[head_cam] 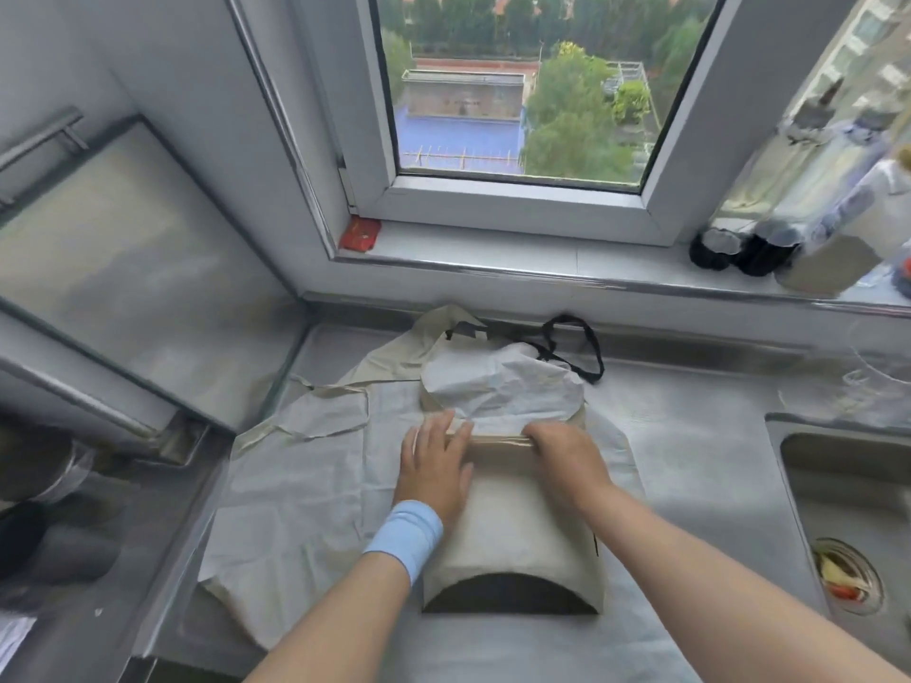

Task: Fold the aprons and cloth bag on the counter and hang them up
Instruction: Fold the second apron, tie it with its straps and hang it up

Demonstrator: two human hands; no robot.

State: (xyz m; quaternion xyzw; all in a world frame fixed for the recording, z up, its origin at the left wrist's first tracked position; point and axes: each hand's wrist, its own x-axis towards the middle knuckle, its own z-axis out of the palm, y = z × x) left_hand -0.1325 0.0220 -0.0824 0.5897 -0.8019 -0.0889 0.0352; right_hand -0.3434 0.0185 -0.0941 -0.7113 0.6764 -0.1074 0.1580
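A beige cloth piece (512, 529) lies folded on the steel counter (690, 436), its near end arched up off the surface. My right hand (567, 456) grips its far folded edge with curled fingers. My left hand (436, 465), with a blue wristband, presses flat on the same edge. Beyond it lies a crumpled white cloth (503, 386) with a black strap (577, 347). A pale apron (296, 480) is spread flat underneath and to the left, its ties trailing towards the wall.
A sink (858, 525) with food scraps in its drain sits at the right. Dark bottles (739, 248) and a red packet (361, 234) stand on the window sill. A range hood (113, 268) juts out at the left above a stove area.
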